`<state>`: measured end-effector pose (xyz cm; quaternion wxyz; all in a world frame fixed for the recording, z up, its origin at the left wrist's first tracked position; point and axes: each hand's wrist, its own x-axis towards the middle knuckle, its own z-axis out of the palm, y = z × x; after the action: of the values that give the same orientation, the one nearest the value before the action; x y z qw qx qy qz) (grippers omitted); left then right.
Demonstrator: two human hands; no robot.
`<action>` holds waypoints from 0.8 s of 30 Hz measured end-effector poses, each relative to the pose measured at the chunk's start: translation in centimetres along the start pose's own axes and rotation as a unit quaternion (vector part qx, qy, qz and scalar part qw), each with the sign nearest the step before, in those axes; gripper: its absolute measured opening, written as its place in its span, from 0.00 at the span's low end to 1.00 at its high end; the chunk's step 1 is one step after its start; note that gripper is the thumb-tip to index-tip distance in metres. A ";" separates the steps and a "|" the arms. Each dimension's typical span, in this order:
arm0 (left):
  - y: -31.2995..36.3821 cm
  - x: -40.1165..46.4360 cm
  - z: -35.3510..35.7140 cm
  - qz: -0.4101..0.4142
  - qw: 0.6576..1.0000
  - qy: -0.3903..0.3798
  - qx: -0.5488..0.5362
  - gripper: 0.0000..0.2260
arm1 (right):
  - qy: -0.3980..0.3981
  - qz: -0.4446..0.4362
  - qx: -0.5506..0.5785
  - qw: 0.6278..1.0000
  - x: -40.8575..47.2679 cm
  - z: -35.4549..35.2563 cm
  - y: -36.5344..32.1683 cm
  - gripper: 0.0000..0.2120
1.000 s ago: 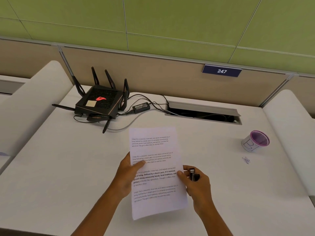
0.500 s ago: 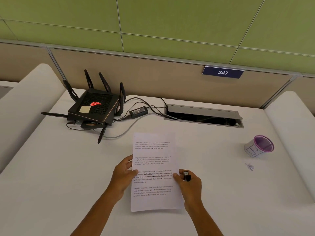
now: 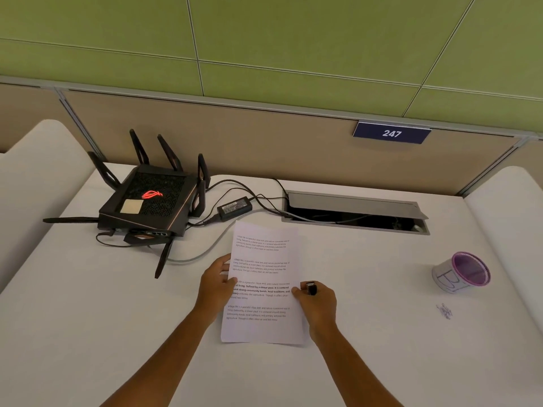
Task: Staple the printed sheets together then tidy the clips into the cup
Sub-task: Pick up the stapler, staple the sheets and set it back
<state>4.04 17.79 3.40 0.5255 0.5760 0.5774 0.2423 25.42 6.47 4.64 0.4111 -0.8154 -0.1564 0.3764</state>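
Seemingly before any stapling, the left hand [image 3: 216, 284] pinned the sheets [image 3: 264, 282] on the table [image 3: 88, 318], the right hand [image 3: 316, 302] clenched a small stapler [image 3: 311, 288] at their edge, and clips [image 3: 444, 311] lay loose near the cup [image 3: 461, 273], well right of that grip.
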 end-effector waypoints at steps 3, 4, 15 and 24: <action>-0.4 2.0 -0.1 0.020 0.999 0.012 0.040 0.23 | -0.006 -0.003 -0.034 0.999 1.6 1.1 -0.6 0.06; -0.5 2.5 0.0 0.025 0.998 0.013 0.051 0.23 | -0.008 -0.004 -0.044 0.999 2.0 1.4 -0.7 0.06; -1.7 5.2 0.6 0.071 0.979 0.033 0.191 0.23 | 0.009 -0.024 -0.201 0.979 3.8 2.0 -1.2 0.09; -2.2 5.5 0.9 0.073 0.973 0.047 0.213 0.24 | 0.034 -0.025 -0.243 0.969 3.5 2.1 -1.2 0.13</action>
<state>5.14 22.02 -0.67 0.3437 0.7030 0.5966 0.1782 26.26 10.26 3.10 0.2155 -0.8987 -0.2497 0.2890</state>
